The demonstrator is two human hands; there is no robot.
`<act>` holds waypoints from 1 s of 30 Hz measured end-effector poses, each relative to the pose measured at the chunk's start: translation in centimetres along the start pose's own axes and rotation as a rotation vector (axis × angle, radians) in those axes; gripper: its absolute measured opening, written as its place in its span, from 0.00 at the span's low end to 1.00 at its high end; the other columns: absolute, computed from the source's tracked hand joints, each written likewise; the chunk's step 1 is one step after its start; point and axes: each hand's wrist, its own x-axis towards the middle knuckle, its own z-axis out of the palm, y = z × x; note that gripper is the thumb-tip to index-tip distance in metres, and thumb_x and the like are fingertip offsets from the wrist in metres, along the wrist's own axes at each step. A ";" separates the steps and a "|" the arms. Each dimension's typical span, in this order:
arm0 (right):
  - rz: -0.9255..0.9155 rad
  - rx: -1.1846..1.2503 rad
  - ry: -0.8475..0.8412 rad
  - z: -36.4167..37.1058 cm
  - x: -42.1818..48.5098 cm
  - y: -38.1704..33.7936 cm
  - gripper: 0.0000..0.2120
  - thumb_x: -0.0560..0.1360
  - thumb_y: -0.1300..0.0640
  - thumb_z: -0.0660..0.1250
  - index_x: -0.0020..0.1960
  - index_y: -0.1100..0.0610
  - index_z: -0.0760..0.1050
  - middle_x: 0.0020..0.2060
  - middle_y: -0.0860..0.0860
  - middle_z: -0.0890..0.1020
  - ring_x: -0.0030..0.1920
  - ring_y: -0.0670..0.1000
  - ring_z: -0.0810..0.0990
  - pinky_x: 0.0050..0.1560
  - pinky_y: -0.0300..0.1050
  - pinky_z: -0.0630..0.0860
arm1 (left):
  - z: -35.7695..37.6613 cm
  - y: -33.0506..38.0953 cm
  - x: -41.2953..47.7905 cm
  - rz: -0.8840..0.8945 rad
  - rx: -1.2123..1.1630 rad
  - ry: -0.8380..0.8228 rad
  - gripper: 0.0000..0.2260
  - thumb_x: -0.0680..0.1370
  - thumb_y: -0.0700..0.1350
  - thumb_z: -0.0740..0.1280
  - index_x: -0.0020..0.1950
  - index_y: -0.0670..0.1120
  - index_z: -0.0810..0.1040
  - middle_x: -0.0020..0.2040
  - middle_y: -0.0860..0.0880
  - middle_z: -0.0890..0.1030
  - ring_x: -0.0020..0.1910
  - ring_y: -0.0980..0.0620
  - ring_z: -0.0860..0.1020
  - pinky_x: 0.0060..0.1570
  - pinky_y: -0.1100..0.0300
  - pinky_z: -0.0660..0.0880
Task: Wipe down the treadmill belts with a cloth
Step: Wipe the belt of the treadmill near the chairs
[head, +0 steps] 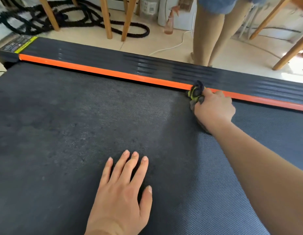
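1. Dark textured treadmill belt (79,119) fills most of the view.
2. Orange side strip (113,74) borders its far edge.
3. Left hand (121,192) lies flat at 6 o'clock, fingers spread.
4. Right hand (213,109) at 2 o'clock clutches the cloth (195,92) against the strip.

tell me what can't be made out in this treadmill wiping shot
All from the head view:
1. Cloth: mostly bunched under the right hand, so its size and shape are hidden.
2. Side rail label near the far left end: too blurred to read.
3. Standing person: cut off above the shorts by the top edge.
4. Treadmill belt: runs past the left, right and bottom edges.
5. Left hand: its palm side is unseen against the belt.
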 end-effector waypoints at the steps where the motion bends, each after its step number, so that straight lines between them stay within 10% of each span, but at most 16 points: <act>1: -0.037 -0.004 0.003 0.2 -0.8 -1.0 0.19 0.78 0.42 0.60 0.65 0.49 0.72 0.60 0.58 0.75 0.61 0.66 0.73 0.52 0.58 0.73 | 0.0 0.0 0.0 0.000 -0.002 0.007 0.31 0.77 0.58 0.61 0.78 0.49 0.71 0.77 0.48 0.71 0.79 0.45 0.65 0.74 0.37 0.62; 6: -0.532 0.049 -0.021 -0.7 -2.8 1.7 0.21 0.73 0.35 0.56 0.58 0.45 0.75 0.51 0.48 0.77 0.57 0.59 0.77 0.47 0.53 0.77 | -0.1 0.0 0.1 0.009 -0.004 0.019 0.31 0.76 0.58 0.62 0.78 0.50 0.71 0.77 0.48 0.71 0.79 0.45 0.65 0.74 0.37 0.61; 14: 0.101 0.076 0.015 -0.3 -0.3 3.3 0.18 0.77 0.41 0.63 0.62 0.49 0.74 0.57 0.60 0.76 0.59 0.68 0.75 0.49 0.55 0.71 | 0.2 -0.1 0.0 0.019 0.001 0.050 0.30 0.76 0.57 0.61 0.78 0.49 0.72 0.77 0.48 0.71 0.79 0.44 0.66 0.74 0.37 0.62; 21: -0.700 0.099 -0.075 -0.4 -7.4 0.3 0.17 0.73 0.36 0.57 0.57 0.40 0.71 0.49 0.44 0.75 0.54 0.55 0.76 0.41 0.48 0.75 | 0.3 -0.1 0.0 0.023 0.006 0.081 0.31 0.75 0.58 0.62 0.77 0.48 0.73 0.76 0.47 0.73 0.78 0.44 0.68 0.73 0.37 0.62; 27: 0.077 -0.007 0.029 -1.1 1.6 6.8 0.17 0.78 0.42 0.61 0.64 0.45 0.75 0.59 0.58 0.76 0.61 0.67 0.74 0.53 0.58 0.74 | 0.4 -0.2 0.1 0.020 0.006 0.090 0.31 0.75 0.58 0.62 0.76 0.48 0.74 0.75 0.47 0.73 0.77 0.44 0.68 0.73 0.36 0.63; 30: 0.081 0.050 0.064 0.1 -2.3 2.4 0.19 0.78 0.39 0.61 0.60 0.51 0.74 0.56 0.59 0.78 0.57 0.67 0.76 0.50 0.56 0.74 | 0.3 -0.1 0.0 0.015 0.009 0.053 0.30 0.76 0.58 0.61 0.77 0.49 0.73 0.76 0.47 0.72 0.78 0.44 0.67 0.73 0.36 0.62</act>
